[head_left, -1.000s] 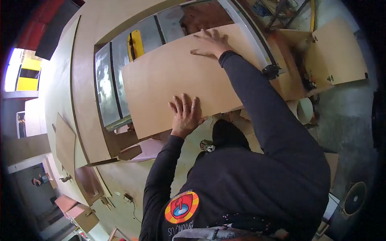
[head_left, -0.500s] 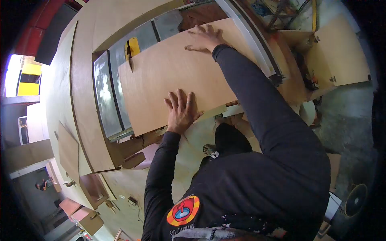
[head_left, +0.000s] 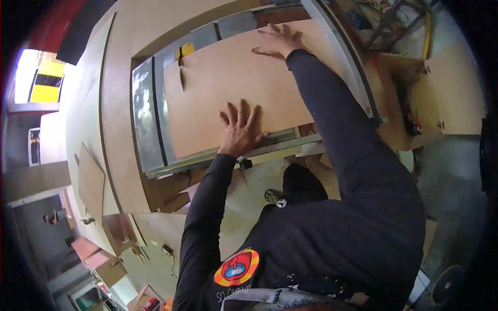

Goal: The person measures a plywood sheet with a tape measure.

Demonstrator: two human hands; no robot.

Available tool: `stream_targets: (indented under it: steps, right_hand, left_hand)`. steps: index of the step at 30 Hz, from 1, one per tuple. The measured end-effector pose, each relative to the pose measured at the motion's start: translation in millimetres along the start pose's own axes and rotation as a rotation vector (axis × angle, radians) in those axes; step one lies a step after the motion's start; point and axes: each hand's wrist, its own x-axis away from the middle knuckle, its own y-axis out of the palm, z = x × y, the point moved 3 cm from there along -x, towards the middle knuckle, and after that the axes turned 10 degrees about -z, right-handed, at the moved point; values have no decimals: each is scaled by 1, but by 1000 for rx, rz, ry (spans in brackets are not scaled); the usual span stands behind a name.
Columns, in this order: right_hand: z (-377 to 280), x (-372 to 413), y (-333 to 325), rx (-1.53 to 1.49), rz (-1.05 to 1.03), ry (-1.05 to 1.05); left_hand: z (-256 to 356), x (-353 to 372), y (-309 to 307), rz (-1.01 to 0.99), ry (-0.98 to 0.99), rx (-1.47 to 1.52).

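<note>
A light brown wooden panel [head_left: 207,98] lies flat on a metal saw table [head_left: 145,114]. My left hand [head_left: 239,129] rests palm down near the panel's front edge, fingers spread. Farther right, my right hand [head_left: 280,41] lies spread on the panel close to its far edge. A yellow guard with a dark blade [head_left: 184,52] stands at the panel's far left edge. Along the right side runs a long metal fence [head_left: 345,52], with the panel's right end beside it.
Wide wooden boards [head_left: 116,103] surround the table on the left. An open cabinet door [head_left: 456,88] is at the right. A loose panel [head_left: 91,181] leans at the lower left. A distant person [head_left: 53,217] is at far left. My sandalled foot [head_left: 273,196] shows below.
The panel has moved away from my body, uncovering a strip of the table's front edge. Both hands have moved with it, still spread. The camera view has shifted slightly.
</note>
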Motion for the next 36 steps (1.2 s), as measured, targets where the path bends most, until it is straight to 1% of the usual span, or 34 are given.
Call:
stream_targets:
  steps: [1,2,4,5,7,8,9,10,11,12,15,19,22,24,26,28,31,33,34,36]
  right_hand:
    - [-1,1,-5,20,-30,-7]
    - [3,-7,5,23,-34,-24]
    - [9,-9,23,-14,113,-112]
    - [8,0,30,-2,77,-121]
    - [10,33,63,64,112,-218]
    - [12,62,70,72,56,-285]
    - [6,97,68,107,-60,-300]
    - [-2,135,63,140,-177,-316]
    - [-18,169,44,198,-352,-284]
    - [-17,188,53,195,-352,-268]
    - [-13,218,72,134,-200,-293]
    - [-9,216,74,91,-146,-304]
    - [-3,202,66,157,-167,-332]
    - [-3,196,65,166,-136,-355]
    - [-3,189,63,166,-120,-353]
    - [-3,181,63,170,-104,-354]
    - [0,165,64,160,-112,-334]
    - [1,151,66,159,-121,-332]
    - [-4,146,64,157,-122,-363]
    - [-3,136,53,107,-190,-293]
  left_hand:
    - [1,-1,-3,-23,1,14]
    - [1,-3,-5,-45,0,30]
    - [-1,1,-1,-28,-8,54]
    - [-2,0,0,-30,-4,36]
    - [0,-5,1,-21,26,22]
    - [-1,-5,4,-33,1,24]
    - [0,-5,5,-48,-22,26]
    - [1,-5,4,-44,2,27]
    - [1,-4,2,-28,1,27]
    - [1,-3,1,-15,-3,29]
    - [1,-3,-1,0,14,26]
    - [3,-6,-5,-7,14,-5]
    - [-2,-16,-7,-26,-3,-20]
    - [-6,-23,-8,-51,-16,-41]
    - [-12,-31,-9,-8,6,-85]
    - [-15,-39,-12,-6,-1,-83]
    - [-19,-51,-15,-55,-50,-73]
    - [-31,-57,-14,20,15,-57]
    - [-39,-60,-12,16,-15,-63]
    - [-44,-73,-11,60,9,-49]
